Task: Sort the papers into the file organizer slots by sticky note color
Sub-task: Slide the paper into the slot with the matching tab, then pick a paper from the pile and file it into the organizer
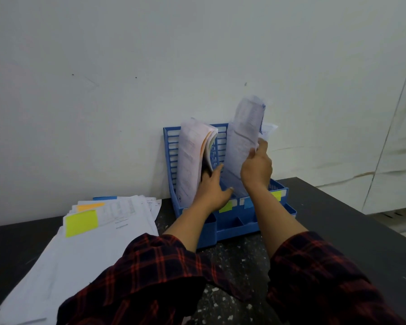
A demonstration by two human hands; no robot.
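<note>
1. The right hand [256, 168] was curled around a bundle of papers [243, 146]. It held the bundle by its right edge, with the thumb on the front.
2. That bundle stood up tall and bent a little at the top. Its bottom end was down inside the blue file organizer [223, 221], in a slot toward the right side.
3. The left hand [212, 191] reached into the organizer with its fingers mostly straight. The fingers pressed against another bunch of papers [192, 158] in the left slot, and the thumb pointed out to the right.
4. The left bunch leaned back against the organizer's tall back wall. Its top pages curled over to the right.
5. The organizer stood on a dark table [338, 219], up against a white wall [127, 66]. Small sticky labels sat along its front edge: a yellow label [225, 207], a blue label [247, 202] and another yellow one [277, 195].
6. A loose pile of papers [85, 252] lay flat on the table to the left of the organizer. A big yellow sticky note [81, 222] was stuck on the top sheet, and an orange sticky note [90, 206] peeked out just behind it.
7. Both arms wore red and dark checked sleeves [150, 277].
</note>
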